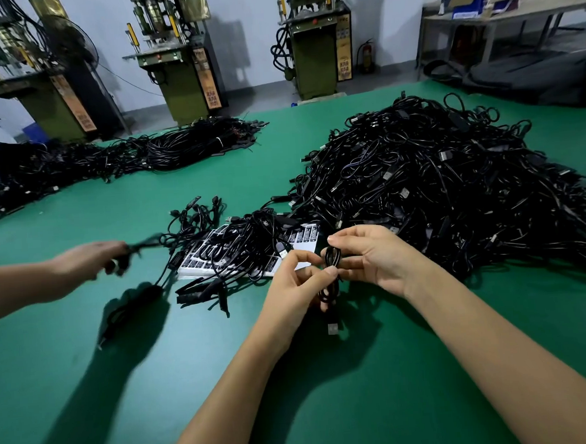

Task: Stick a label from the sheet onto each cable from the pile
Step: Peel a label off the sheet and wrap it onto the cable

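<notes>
My left hand: it is in the middle of the green table; thumb and forefinger are curled and pinch the black cable from the left side.
My right hand: it is just beside the left one, fingers bent, and it pinches the same cable near its top loop.
Cable: thin and black, lifted above the table between my two hands; its lower end hangs down with a silver plug at the bottom.
Label on this cable: I cannot tell if one is there, the fingers cover this place.
Label sheet: white sheet with black labels, flat on the table just behind my hands, partly covered by loose cables.
Pile: a big heap of black cables on the right side, reaching close to my right hand.
Other person's hand: it comes from the left edge, blurred, and grips a black cable.
Far cables: a long heap at the far left of the table.
Behind the table: three green machines by the wall.
</notes>
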Action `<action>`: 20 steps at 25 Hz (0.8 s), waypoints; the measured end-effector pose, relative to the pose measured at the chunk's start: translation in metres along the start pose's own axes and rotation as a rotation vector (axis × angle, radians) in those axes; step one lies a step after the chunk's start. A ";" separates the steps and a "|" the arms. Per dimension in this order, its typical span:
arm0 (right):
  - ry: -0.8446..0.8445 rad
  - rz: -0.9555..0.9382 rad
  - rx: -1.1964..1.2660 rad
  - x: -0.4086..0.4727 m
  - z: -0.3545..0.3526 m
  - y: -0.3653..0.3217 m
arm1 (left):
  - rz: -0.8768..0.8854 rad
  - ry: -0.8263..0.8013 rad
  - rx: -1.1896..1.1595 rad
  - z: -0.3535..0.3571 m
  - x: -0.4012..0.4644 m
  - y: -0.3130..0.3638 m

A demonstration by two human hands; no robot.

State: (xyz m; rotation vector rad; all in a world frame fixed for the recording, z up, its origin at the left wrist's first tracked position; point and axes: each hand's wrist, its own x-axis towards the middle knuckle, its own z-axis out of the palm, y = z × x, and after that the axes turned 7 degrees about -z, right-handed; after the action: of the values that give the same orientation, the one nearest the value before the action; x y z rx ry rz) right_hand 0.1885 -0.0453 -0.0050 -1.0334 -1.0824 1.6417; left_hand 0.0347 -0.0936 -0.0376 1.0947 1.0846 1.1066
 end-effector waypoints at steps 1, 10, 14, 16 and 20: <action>-0.012 0.008 0.009 0.000 0.000 -0.002 | 0.013 0.019 0.033 0.001 0.000 -0.001; -0.200 -0.164 -0.140 -0.003 0.002 -0.004 | 0.004 -0.107 -0.096 0.003 -0.001 0.000; -0.040 -0.207 -0.103 0.003 0.001 -0.002 | -0.006 -0.105 -0.117 -0.001 0.002 -0.001; -0.025 -0.213 -0.093 0.004 0.000 0.000 | -0.011 -0.114 -0.140 0.000 0.002 -0.002; -0.060 -0.203 -0.084 0.004 0.000 0.003 | -0.008 -0.146 -0.142 -0.003 0.003 -0.001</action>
State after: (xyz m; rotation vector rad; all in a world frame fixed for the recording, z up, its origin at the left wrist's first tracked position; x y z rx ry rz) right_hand 0.1869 -0.0421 -0.0089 -0.9001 -1.2625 1.4830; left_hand 0.0324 -0.0905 -0.0398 1.0405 0.8816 1.0634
